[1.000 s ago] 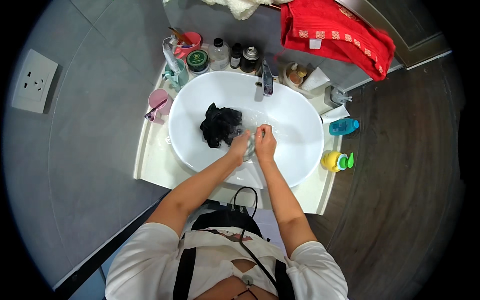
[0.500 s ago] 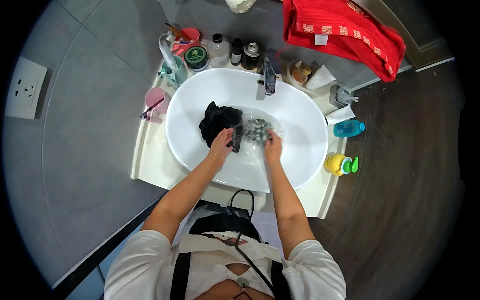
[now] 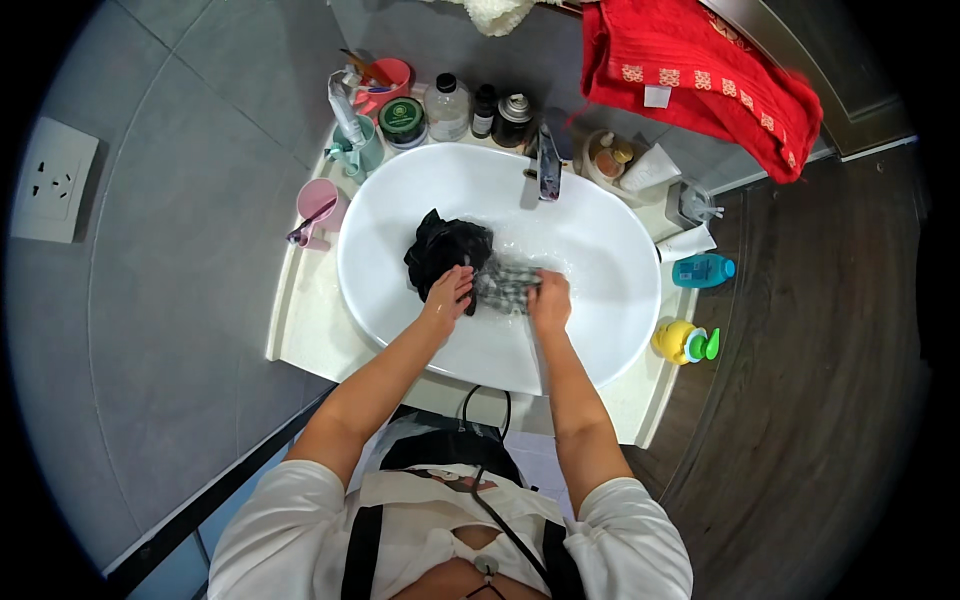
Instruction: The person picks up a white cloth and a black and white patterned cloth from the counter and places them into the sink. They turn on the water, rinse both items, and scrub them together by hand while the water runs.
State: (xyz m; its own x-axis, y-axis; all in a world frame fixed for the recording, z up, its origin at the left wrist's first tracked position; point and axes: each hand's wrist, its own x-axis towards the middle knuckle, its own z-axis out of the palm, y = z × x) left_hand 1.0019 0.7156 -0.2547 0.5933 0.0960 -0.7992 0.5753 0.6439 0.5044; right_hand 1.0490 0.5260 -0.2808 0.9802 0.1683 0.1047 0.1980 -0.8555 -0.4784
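Note:
A white oval sink basin (image 3: 400,200) holds water and wet laundry. A black cloth (image 3: 440,245) lies bunched at the basin's left middle. Between my hands is a small grey checked cloth (image 3: 505,285), stretched in the water. My left hand (image 3: 448,295) grips its left end, next to the black cloth. My right hand (image 3: 550,298) grips its right end. The tap (image 3: 547,165) stands at the basin's far rim, above the cloths.
Bottles and jars (image 3: 470,108) line the back of the counter. A pink cup (image 3: 315,205) and a teal cup (image 3: 358,150) stand at the left. A blue bottle (image 3: 703,270) and a yellow toy-shaped bottle (image 3: 682,342) sit right. A red towel (image 3: 700,80) hangs behind.
My hands moved up from the basin's near side toward its middle and took hold of the grey checked cloth, now pulled between them beside the black cloth.

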